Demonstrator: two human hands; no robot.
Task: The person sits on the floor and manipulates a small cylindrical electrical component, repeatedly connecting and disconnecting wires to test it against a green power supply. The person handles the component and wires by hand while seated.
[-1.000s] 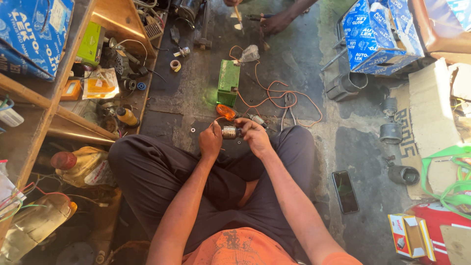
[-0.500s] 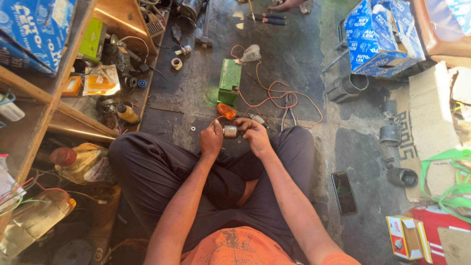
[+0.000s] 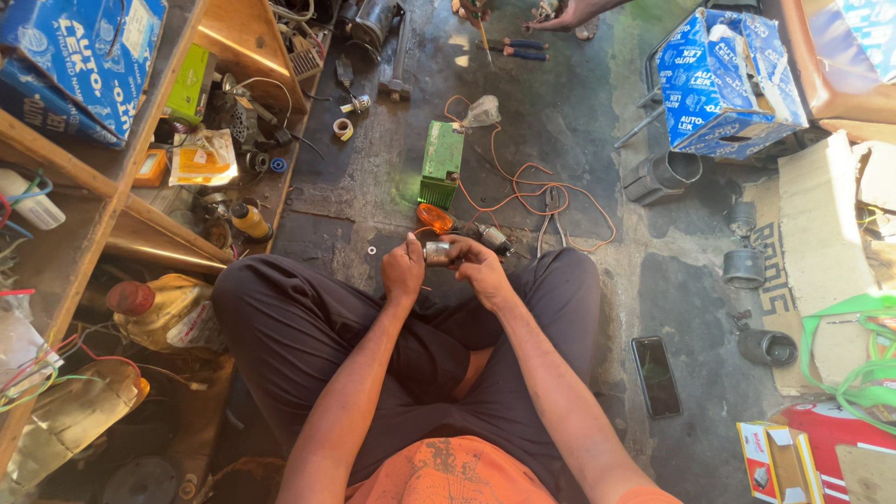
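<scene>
I sit cross-legged on a dark concrete floor. Both hands meet over my lap around a small silver metal cylinder (image 3: 437,252). My left hand (image 3: 403,269) grips its left end, and my right hand (image 3: 478,266) holds its right end with the fingers curled over it. Just beyond my hands lie an orange lens-shaped part (image 3: 434,218) and a small grey motor-like part (image 3: 492,237). A green rectangular battery (image 3: 441,162) with orange wires (image 3: 532,187) trailing from it lies farther out.
Wooden shelves (image 3: 140,187) crowded with parts, bottles and boxes stand on the left. A blue carton (image 3: 723,79) sits at the top right, pliers (image 3: 551,219) and a dark phone (image 3: 656,375) to my right. Another person's hand (image 3: 569,14) works at the top edge.
My hands stay on the cylinder with only slight turning. The other person's hand at the top has shifted to the right.
</scene>
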